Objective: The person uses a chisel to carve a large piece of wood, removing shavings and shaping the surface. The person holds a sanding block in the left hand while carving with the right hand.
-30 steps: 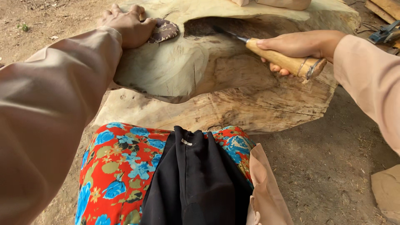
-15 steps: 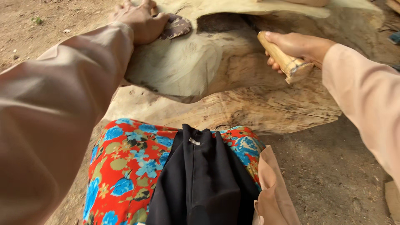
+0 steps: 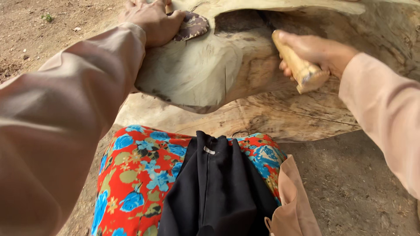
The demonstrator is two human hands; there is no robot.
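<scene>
The right hand (image 3: 321,52) clenched a wooden handle (image 3: 299,67) against the carved log (image 3: 210,74), while the left hand (image 3: 153,22) pressed flat beside a dark knot (image 3: 192,25), grasping nothing.

Left hand (image 3: 151,19) fingertips cut off by top edge. Chisel (image 3: 299,65) blade hidden past right hand (image 3: 319,52) fingers, lost in dark hollow of the log (image 3: 210,74). Log's top and right run out of frame. Dark patch (image 3: 191,25) beside left fingers unclear.
</scene>
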